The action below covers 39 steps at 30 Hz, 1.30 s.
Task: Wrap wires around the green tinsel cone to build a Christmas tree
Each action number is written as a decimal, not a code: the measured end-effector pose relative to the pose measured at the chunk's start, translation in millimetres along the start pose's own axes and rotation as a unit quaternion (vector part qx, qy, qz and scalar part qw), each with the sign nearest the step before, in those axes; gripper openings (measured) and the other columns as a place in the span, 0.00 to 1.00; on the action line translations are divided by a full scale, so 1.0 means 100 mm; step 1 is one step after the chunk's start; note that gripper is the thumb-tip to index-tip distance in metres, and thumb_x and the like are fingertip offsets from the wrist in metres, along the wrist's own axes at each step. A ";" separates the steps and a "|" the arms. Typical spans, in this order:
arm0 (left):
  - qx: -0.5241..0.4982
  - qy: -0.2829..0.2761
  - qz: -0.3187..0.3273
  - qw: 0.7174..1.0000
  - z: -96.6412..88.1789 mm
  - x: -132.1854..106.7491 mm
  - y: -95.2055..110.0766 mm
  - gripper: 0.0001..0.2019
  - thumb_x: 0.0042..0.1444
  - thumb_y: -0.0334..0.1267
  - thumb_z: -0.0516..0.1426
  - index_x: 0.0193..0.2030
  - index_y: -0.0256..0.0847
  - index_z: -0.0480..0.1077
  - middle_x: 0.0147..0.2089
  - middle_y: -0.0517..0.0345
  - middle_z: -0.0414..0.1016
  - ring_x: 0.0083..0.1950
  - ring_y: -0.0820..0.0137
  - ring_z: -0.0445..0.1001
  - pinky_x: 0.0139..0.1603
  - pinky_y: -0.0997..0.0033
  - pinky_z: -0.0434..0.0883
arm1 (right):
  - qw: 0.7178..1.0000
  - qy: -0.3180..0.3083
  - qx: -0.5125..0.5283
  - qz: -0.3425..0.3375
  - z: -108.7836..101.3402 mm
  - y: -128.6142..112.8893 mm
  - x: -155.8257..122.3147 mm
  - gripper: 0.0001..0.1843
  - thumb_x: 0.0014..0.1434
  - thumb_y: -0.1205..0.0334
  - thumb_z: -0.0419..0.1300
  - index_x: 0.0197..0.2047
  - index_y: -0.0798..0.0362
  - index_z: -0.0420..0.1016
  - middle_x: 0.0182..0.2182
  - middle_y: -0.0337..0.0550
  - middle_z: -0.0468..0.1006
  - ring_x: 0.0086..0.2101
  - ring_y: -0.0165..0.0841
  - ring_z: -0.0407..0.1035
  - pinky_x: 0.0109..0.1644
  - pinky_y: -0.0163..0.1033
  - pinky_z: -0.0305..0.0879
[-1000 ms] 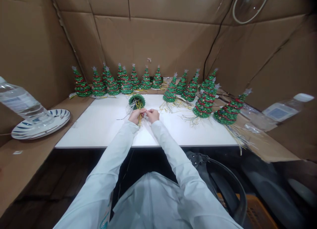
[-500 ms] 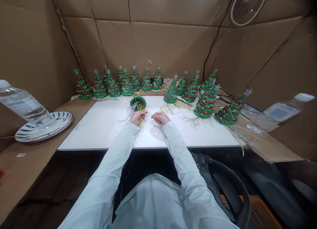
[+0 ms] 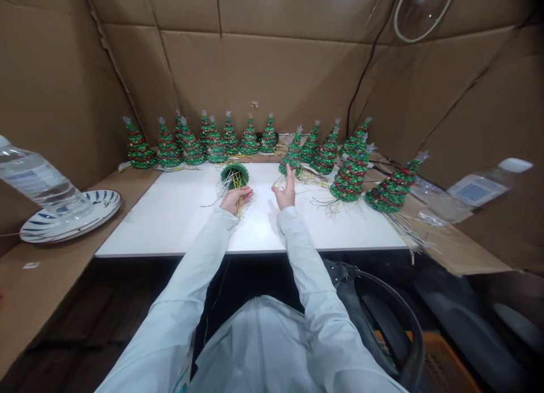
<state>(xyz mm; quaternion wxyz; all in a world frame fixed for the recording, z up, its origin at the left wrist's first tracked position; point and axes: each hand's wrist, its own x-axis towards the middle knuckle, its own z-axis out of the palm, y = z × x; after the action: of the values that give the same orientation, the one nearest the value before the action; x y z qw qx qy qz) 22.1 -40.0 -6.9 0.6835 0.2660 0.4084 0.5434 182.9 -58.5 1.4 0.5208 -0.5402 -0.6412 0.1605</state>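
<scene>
While yellow wires [image 3: 239,193] are gripped by the left hand [image 3: 236,200], the right hand [image 3: 287,190] is held open near 1 tree [image 3: 292,156].

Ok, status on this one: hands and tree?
Left hand on yellow wires of green beaded tree, base showing. Right hand open, raised by upright tree.

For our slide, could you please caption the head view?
Left hand on yellow wires, right hand raised toward a beaded tree.

No writing could be read: the label on the bottle at the desk's left [image 3: 29,176] and the label on the bottle past its right edge [image 3: 470,193] were too blurred.
</scene>
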 end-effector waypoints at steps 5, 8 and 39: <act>-0.014 0.000 -0.001 1.000 0.00 0.00 0.00 0.07 0.45 0.17 0.57 0.29 0.29 0.68 0.25 0.55 0.72 0.27 0.77 0.73 0.31 0.82 0.72 | 0.991 -0.124 0.042 -0.002 0.21 -0.08 -0.13 0.20 0.49 0.68 0.53 0.46 0.50 0.70 0.41 0.42 0.73 0.38 0.31 0.67 0.45 0.39 0.64; -0.019 -0.004 -0.001 1.000 -0.01 0.01 -0.01 0.07 0.45 0.18 0.57 0.29 0.29 0.68 0.24 0.56 0.71 0.25 0.78 0.73 0.29 0.82 0.72 | 0.981 -0.159 -0.048 -0.099 0.34 -0.13 -0.23 0.06 0.47 0.63 0.59 0.30 0.51 0.76 0.40 0.44 0.71 0.44 0.36 0.61 0.51 0.43 0.60; -0.018 0.009 -0.001 1.000 0.02 -0.03 0.02 0.05 0.47 0.19 0.56 0.28 0.30 0.68 0.27 0.54 0.73 0.27 0.79 0.73 0.32 0.85 0.71 | 0.996 0.027 0.000 0.084 0.32 0.00 -0.12 0.04 0.46 0.66 0.58 0.22 0.54 0.71 0.32 0.42 0.65 0.37 0.33 0.62 0.51 0.40 0.56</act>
<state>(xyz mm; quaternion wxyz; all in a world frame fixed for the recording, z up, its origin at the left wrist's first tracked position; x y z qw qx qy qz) 22.5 -42.0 -3.6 0.6848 0.2485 0.4055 0.5521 154.5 -57.5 -17.4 0.5226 -0.5967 -0.5790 0.1887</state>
